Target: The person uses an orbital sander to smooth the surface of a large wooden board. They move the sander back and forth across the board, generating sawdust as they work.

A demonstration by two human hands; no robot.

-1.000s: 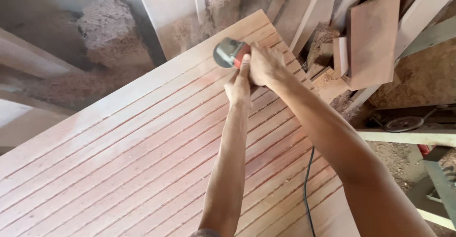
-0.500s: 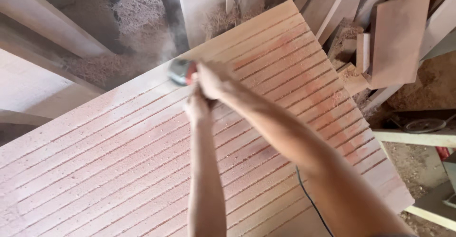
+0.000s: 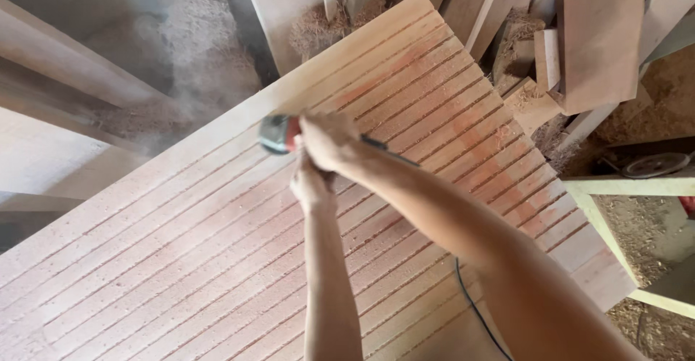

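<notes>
Sawdust-strewn workshop: right hand (image 3: pixel 327 138) clamps the small grey-and-red power sander (image 3: pixel 277 134), left hand (image 3: pixel 311 185) braces behind, tool on the grooved pale wooden panel (image 3: pixel 181 260) near its far edge; slipping off could gouge it, black cord (image 3: pixel 470 304) could snag.

Sawdust heaps (image 3: pixel 206 50) sat piled at the far left, loose boards (image 3: pixel 601 35) leaned far right, and wood shavings covered the floor (image 3: pixel 651 231) everywhere.

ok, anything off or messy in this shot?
Reddish blotches stain the grooved wooden panel toward its far right side. Sawdust piles and a dust haze sit beyond the power tool that both hands grip.
</notes>
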